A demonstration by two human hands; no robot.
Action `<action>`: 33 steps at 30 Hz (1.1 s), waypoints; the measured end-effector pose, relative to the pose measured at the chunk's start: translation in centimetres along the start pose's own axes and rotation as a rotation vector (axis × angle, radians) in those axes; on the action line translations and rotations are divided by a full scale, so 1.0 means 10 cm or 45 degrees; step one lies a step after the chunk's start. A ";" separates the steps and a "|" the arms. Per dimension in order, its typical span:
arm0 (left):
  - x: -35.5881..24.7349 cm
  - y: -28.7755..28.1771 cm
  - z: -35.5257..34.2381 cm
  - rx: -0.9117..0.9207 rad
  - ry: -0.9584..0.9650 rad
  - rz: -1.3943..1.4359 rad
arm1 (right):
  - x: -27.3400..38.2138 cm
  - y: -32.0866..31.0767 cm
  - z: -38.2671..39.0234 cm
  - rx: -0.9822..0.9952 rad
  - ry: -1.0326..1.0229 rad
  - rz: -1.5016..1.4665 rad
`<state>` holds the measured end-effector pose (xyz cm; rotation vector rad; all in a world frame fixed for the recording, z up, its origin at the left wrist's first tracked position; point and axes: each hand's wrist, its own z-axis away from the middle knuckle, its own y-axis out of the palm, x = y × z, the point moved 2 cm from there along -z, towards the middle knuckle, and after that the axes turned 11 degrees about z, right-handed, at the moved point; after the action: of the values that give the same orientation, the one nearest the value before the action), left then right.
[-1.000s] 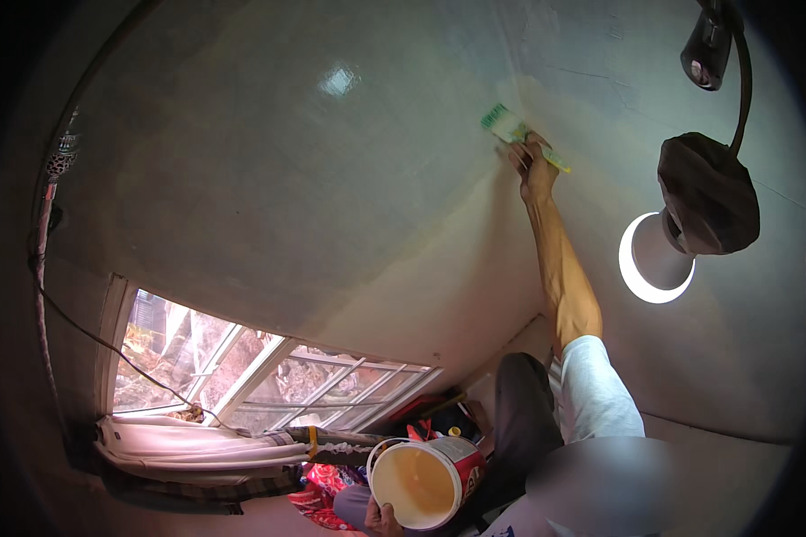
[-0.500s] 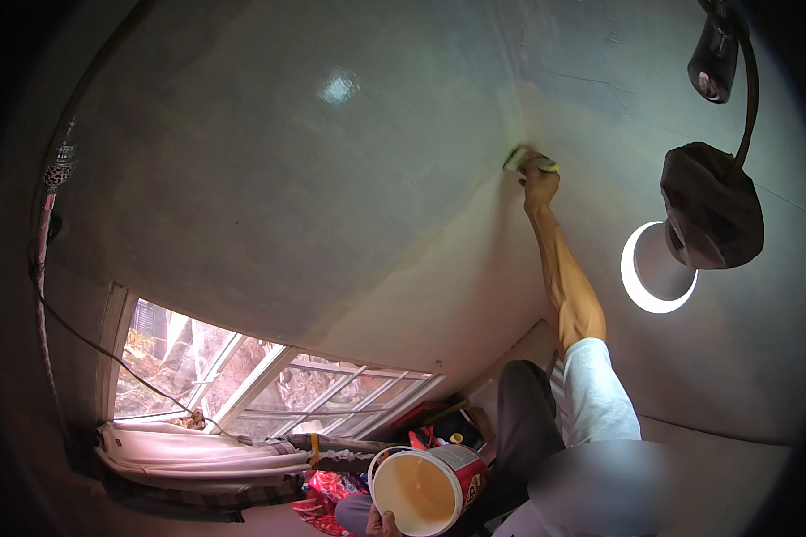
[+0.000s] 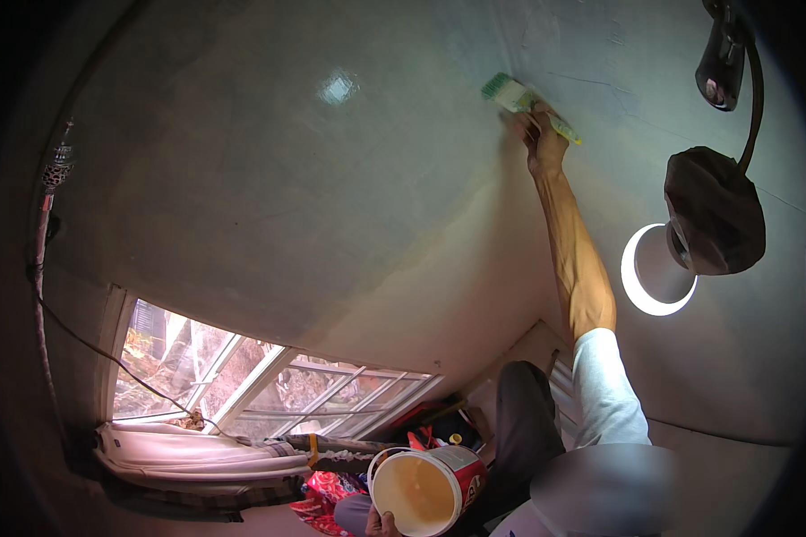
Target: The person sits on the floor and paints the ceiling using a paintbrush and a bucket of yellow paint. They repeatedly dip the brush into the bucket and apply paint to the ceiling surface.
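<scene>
Raised on a long outstretched arm, my right hand [image 3: 544, 148] grips a flat paintbrush [image 3: 513, 93]. Its bristles look greenish, and a yellow-edged handle sticks out beyond my fingers. The brush lies at or very close to the painted surface [image 3: 403, 179], near the line where two surfaces meet; whether the bristles touch is hard to tell. Low in the picture, my left hand [image 3: 383, 524] holds a white paint bucket [image 3: 416, 494] with a red label by its rim. The bucket tilts its mouth into view, showing a cream-coloured inside.
A lit lamp [image 3: 661, 268] hangs at the right beside a dark covered fitting [image 3: 715, 210] and a bulb [image 3: 720, 72] on a cable. Paned windows [image 3: 269, 376] run along the lower left, with pale cloth [image 3: 197, 452] hung below. A cable [image 3: 43, 233] runs down the left side.
My right hand has moved upward with the brush, and more of the brush now shows. My left hand and the bucket have stayed in place.
</scene>
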<state>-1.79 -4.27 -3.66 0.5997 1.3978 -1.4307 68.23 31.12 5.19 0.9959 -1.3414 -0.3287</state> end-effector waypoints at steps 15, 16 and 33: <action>0.53 -0.22 -0.16 0.196 0.587 -0.411 | 0.12 0.39 -0.13 -0.405 -0.742 1.156; 0.50 -0.19 -0.15 0.183 0.530 -0.329 | 0.26 0.53 -0.17 -0.427 -0.774 1.146; 0.50 -0.08 -0.25 0.097 0.270 -0.014 | -0.01 0.11 -0.12 -0.401 -0.030 -0.118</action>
<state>-5.11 -3.58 -8.17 0.8136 1.5175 -1.4676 68.94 32.28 6.06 0.7921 -1.2206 -0.6042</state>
